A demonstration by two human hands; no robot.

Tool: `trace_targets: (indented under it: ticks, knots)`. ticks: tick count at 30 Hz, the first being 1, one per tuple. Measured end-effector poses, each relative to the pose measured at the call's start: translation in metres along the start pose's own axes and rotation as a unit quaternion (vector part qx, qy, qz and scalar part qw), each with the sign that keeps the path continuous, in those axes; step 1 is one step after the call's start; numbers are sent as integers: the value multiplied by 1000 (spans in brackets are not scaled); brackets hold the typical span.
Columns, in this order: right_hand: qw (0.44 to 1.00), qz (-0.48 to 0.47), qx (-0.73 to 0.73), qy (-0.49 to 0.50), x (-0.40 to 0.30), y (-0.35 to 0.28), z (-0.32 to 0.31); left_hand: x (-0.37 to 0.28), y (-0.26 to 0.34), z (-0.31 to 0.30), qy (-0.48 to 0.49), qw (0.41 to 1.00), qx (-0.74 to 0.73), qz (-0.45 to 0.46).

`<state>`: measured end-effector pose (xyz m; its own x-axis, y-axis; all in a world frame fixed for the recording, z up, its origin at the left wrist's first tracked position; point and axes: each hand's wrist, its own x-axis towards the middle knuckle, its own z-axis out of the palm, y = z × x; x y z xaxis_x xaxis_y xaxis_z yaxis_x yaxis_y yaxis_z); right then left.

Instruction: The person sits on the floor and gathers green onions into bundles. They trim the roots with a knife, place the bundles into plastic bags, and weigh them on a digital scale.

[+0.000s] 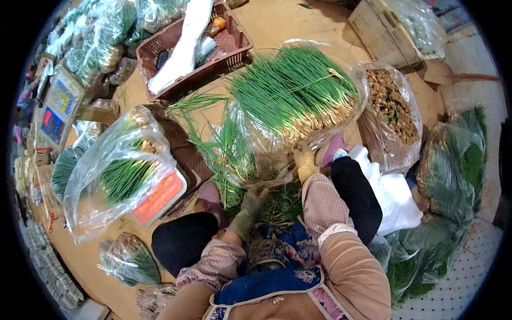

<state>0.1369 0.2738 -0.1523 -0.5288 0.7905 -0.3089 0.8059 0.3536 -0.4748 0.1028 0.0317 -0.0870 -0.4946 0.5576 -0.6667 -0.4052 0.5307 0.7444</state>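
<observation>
A thick pile of spring onions [304, 92] lies before me on a clear plastic sheet or bag [276, 160], green leaves to the upper left and pale bulbs to the lower right. My right hand [305, 163], in a yellowish glove, is at the near edge of that plastic, just below the bulbs. In a dirty greenish glove, my left hand [254, 203] is lower, between my knees and close to the plastic's near rim. Whether either hand grips the plastic is unclear. Loose green leaves [236, 152] are strewn left of the plastic, and more trimmings [284, 206] lie beneath my hands.
At left, an open plastic bag [86, 192] holds more spring onions beside a red-and-white box [160, 198]. A brown crate [236, 56] and a digital scale [60, 108] stand beyond. On the right are a bag of brown scraps [394, 108], white plastic bags [390, 192] and bagged greens [448, 172].
</observation>
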Motion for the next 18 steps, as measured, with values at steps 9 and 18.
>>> trace_targets:
  ticks: [9,18]
  knots:
    - [946,56,-300,-110,68,-62,24,35,15,10,7,982,-171,-74]
    - [960,129,-224,-112,65,-80,57,53,-1,10,31,963,-264,-44]
